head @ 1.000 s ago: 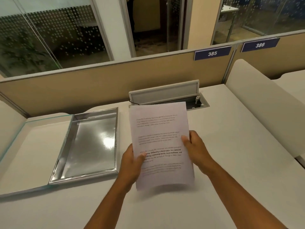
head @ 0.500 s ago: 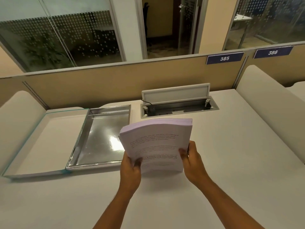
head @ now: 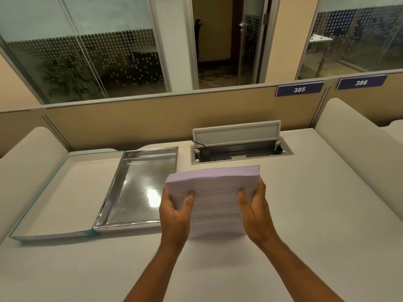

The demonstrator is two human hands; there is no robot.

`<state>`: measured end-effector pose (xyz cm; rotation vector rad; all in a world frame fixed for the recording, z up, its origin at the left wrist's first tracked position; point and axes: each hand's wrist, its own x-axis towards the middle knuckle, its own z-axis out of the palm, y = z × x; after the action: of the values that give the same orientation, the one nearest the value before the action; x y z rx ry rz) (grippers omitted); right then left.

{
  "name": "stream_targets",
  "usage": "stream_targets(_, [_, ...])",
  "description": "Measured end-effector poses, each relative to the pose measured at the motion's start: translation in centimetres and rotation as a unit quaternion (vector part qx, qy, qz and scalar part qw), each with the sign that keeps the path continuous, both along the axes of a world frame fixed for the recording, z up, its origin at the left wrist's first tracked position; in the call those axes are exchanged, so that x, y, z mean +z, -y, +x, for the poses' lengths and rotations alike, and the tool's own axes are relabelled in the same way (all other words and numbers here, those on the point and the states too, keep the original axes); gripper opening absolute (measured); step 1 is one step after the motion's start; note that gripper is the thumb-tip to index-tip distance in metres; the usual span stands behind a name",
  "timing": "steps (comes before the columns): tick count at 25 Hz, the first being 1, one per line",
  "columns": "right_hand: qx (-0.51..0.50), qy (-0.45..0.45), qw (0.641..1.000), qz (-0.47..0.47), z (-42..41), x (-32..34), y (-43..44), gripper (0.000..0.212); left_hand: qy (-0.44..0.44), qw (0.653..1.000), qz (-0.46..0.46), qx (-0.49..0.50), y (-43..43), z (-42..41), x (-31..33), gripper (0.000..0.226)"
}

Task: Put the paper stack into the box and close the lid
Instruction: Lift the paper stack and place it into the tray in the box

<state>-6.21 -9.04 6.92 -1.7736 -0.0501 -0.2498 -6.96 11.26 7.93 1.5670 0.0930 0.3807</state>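
A pale counter (head: 305, 214) fills the lower frame, backed by a tan partition (head: 152, 123) across the middle. At centre left the box (head: 139, 188) lies open, its shiny silver tray beside the white lid (head: 65, 192), which is folded out flat to the left. Above centre, a cable hatch (head: 239, 147) stands raised. In the middle, the paper stack (head: 214, 201) is held upright, lower edge near the counter, right of the box. The left hand (head: 174, 212) and right hand (head: 255, 212) clasp its side edges, thumbs on the printed front.
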Motion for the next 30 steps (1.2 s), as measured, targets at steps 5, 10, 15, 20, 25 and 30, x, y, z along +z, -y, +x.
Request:
stream_targets(5, [0.021,-0.042,0.998,-0.037,-0.9,-3.5,0.7,0.057,-0.046,0.999,0.012,-0.006,0.1,-1.1,-3.9,0.045])
stream_targets(10, [0.030,-0.135,0.983,-0.122,-2.0,-9.2,1.4,0.019,-0.119,0.986,0.113,-0.015,0.4,-2.6,-7.9,0.054])
stream_targets(15, [0.037,-0.163,0.975,-0.149,-1.6,-10.1,2.1,0.022,-0.151,0.975,0.159,-0.022,-0.8,-2.2,-8.6,0.047])
stream_targets(20, [0.086,-0.177,0.965,-0.176,0.6,-6.7,-4.6,0.013,-0.134,0.972,0.186,-0.052,-10.4,0.5,-6.4,0.028])
stream_targets(25, [0.096,-0.208,0.962,-0.145,3.8,-3.2,-11.5,0.020,-0.176,0.962,0.203,-0.055,-17.6,3.8,-4.1,0.030])
stream_targets(30, [0.107,-0.305,0.942,-0.090,7.4,-2.3,-16.6,0.026,-0.242,0.950,0.189,-0.063,-21.6,7.5,-3.2,0.036])
